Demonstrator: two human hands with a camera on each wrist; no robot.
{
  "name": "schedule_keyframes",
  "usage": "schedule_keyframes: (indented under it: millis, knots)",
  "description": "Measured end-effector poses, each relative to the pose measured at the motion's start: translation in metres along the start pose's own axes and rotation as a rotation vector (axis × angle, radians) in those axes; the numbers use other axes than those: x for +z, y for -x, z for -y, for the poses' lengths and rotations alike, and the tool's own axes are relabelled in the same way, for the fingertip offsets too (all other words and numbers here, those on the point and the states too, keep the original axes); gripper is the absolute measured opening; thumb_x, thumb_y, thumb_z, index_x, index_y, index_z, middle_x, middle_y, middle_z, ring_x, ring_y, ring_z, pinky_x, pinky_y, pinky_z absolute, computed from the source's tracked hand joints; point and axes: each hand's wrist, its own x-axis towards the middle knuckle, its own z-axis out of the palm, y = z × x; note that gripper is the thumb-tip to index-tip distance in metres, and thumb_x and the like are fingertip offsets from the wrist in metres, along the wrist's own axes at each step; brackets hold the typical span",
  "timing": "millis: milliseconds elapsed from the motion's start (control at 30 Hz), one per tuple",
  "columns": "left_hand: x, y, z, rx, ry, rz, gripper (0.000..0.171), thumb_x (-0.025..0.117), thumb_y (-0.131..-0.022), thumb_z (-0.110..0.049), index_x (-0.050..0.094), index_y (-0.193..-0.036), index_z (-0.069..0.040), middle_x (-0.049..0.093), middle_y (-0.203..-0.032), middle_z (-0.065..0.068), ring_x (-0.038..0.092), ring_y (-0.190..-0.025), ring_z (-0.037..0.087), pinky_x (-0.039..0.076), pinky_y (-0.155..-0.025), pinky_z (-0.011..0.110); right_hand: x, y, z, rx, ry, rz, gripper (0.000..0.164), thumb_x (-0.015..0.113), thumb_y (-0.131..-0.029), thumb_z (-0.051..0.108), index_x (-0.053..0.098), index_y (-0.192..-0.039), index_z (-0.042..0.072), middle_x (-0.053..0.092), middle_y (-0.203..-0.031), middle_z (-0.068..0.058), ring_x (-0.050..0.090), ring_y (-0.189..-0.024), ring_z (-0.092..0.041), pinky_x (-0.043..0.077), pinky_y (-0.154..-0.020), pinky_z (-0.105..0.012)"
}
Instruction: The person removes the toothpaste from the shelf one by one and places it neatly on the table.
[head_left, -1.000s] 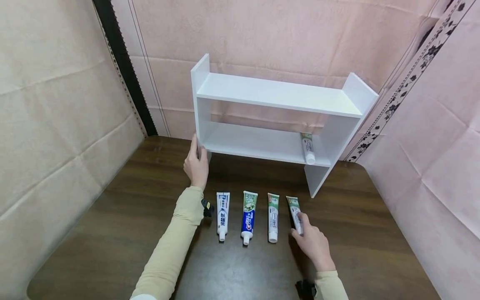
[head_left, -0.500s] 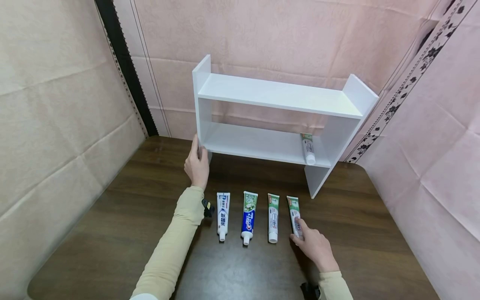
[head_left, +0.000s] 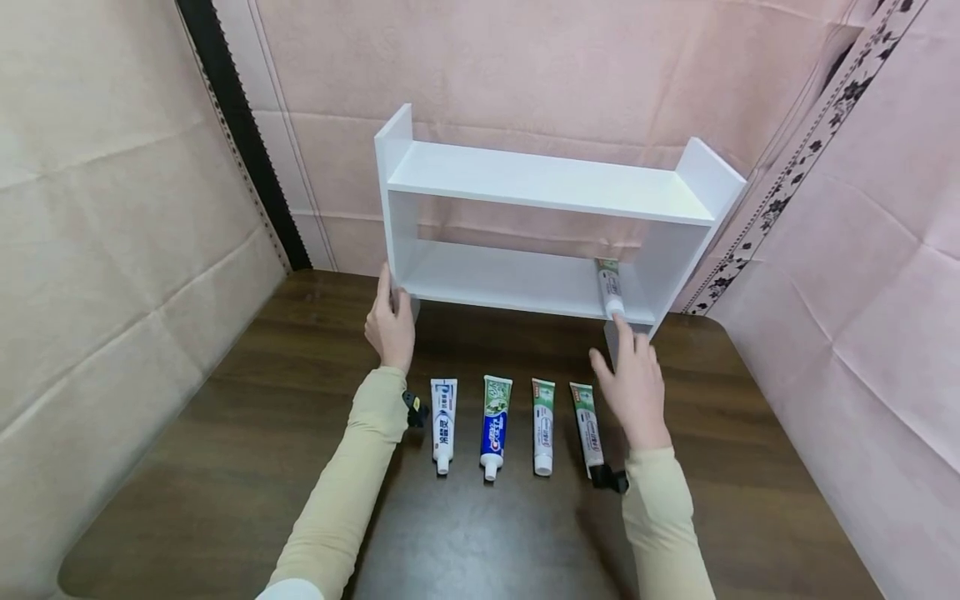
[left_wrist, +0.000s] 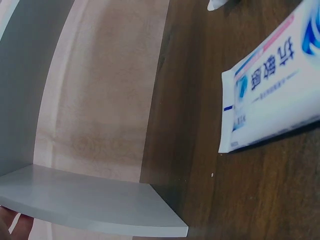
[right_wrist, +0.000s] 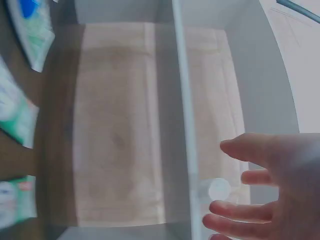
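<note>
A white two-tier shelf (head_left: 551, 179) stands on the table. My left hand (head_left: 392, 329) holds its left side panel low down, fingers along the outer face and thumb near the front edge. On the lower tier, toward the right end, lies a green-and-white toothpaste tube (head_left: 608, 279), cap to the front. My right hand (head_left: 637, 392) reaches up to it, fingers spread, the index fingertip overlapping the cap; in the right wrist view the thumb and fingers are on either side of the white cap (right_wrist: 219, 189). Below this hand, a second green-and-white toothpaste tube (head_left: 587, 421) lies on the table.
Left of that tube, in a row, lie another green-and-white tube (head_left: 543, 425), a blue-and-green tube (head_left: 495, 425) and a white-and-blue tube (head_left: 444, 421). Pink cloth (head_left: 540, 67) hangs behind the shelf. The brown table (head_left: 480, 542) extends toward me.
My right hand has left the rightmost toothpaste tube on the table and moved forward to the tube on the lower tier. My left hand stays at the side panel.
</note>
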Motion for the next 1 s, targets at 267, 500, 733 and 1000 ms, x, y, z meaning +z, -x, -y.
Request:
schedule_keyframes:
  millis: [267,500,733,1000]
  knots:
    - [0.001,0.001,0.001,0.005,-0.004,-0.048,0.055,0.048,-0.097,-0.022,0.037,-0.148,-0.040,0.039,-0.056,0.006,0.026,-0.048,0.019,0.021,-0.049,0.032,0.006,-0.051,0.001,0.090,-0.023,0.062,0.063,0.053,-0.097,0.039,0.029,-0.152,0.021,0.042,-0.119,-0.025,0.046,-0.098,-0.037,0.043,-0.075,-0.053]
    - [0.002,-0.001,0.000,0.011,-0.002,-0.021,0.055,0.047,-0.097,-0.023,0.037,-0.148,-0.040,0.068,-0.082,0.016,0.030,-0.049,0.021,0.024,-0.048,0.032,0.013,-0.058,0.001,0.146,-0.037,0.040,0.050,0.052,-0.097,0.041,0.039,-0.139,0.018,0.045,-0.118,-0.025,0.052,-0.094,-0.038,0.043,-0.071,-0.051]
    - [0.003,0.000,0.001,0.006,0.001,-0.012,0.054,0.047,-0.097,-0.023,0.038,-0.148,-0.038,0.070,-0.117,0.012,0.034,-0.050,0.024,0.026,-0.050,0.033,0.017,-0.063,-0.006,0.135,-0.027,-0.098,0.034,0.048,-0.098,0.029,0.042,-0.128,0.013,0.060,-0.117,-0.023,0.063,-0.084,-0.043,0.045,-0.063,-0.052]
    - [0.003,-0.002,0.000,-0.003,-0.011,-0.012,0.053,0.047,-0.098,-0.025,0.037,-0.146,-0.045,0.069,-0.122,0.008,0.042,-0.055,0.025,0.029,-0.053,0.033,0.016,-0.051,-0.009,0.092,-0.012,-0.182,0.032,0.053,-0.090,0.022,0.049,-0.119,0.008,0.068,-0.103,-0.023,0.061,-0.072,-0.042,0.044,-0.060,-0.053]
